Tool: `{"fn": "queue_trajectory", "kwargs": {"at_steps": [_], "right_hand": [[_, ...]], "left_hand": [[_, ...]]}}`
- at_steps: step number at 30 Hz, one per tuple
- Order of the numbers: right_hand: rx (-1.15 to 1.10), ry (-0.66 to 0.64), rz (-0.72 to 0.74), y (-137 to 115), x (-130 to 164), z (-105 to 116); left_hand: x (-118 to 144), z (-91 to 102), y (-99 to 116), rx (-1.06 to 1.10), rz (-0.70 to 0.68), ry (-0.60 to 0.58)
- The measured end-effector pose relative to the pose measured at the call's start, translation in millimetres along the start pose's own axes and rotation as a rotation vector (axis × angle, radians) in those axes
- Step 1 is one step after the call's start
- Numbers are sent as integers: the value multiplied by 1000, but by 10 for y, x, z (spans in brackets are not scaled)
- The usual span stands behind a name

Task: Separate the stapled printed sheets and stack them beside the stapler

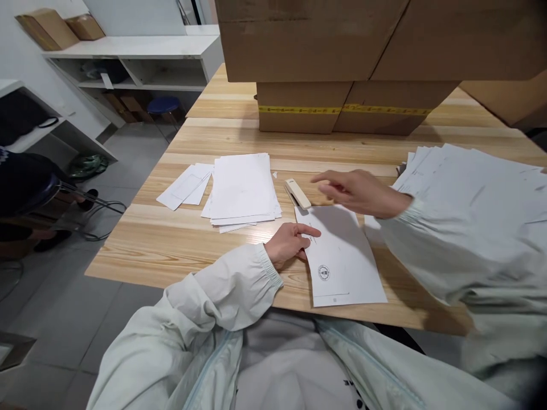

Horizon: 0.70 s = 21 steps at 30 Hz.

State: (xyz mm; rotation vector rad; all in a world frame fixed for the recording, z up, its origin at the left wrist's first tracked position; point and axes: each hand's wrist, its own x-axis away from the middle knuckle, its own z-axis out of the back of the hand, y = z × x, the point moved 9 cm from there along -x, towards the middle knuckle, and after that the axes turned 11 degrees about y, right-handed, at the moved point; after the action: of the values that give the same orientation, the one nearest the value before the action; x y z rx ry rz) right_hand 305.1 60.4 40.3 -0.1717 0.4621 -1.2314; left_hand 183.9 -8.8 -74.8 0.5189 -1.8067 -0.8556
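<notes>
A white printed sheet with a round emblem lies in front of me, its lower end close to the table edge. At its left edge my left hand grips it, index finger on top and the other fingers curled at the side. A cream stapler rests at the sheet's top left corner. Just right of the stapler, my right hand hovers over the sheet's top edge. Its index finger points left, the fingers are apart, and nothing shows in them.
Left of the stapler sits a paper stack, with smaller slips beside it. A fanned pile of papers lies right, partly behind my sleeve. Large cardboard boxes stand at the back. A seated person's leg shows at far left.
</notes>
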Motion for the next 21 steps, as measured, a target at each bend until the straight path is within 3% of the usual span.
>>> {"fn": "queue_trajectory", "kwargs": {"at_steps": [3, 6, 10, 19, 21], "right_hand": [[-149, -152, 9, -142, -292, -439], [-228, -142, -24, -232, -378, -629], [-229, -72, -50, -293, -358, -618], [-215, -205, 59, -292, -420, -595], [-150, -162, 53, -273, -457, -579]], "left_hand": [[7, 53, 12, 3, 8, -15], [14, 133, 42, 13, 23, 0], [25, 231, 93, 19, 32, 22], [31, 279, 72, -66, 49, -18], [25, 279, 68, -75, 46, -27]]}}
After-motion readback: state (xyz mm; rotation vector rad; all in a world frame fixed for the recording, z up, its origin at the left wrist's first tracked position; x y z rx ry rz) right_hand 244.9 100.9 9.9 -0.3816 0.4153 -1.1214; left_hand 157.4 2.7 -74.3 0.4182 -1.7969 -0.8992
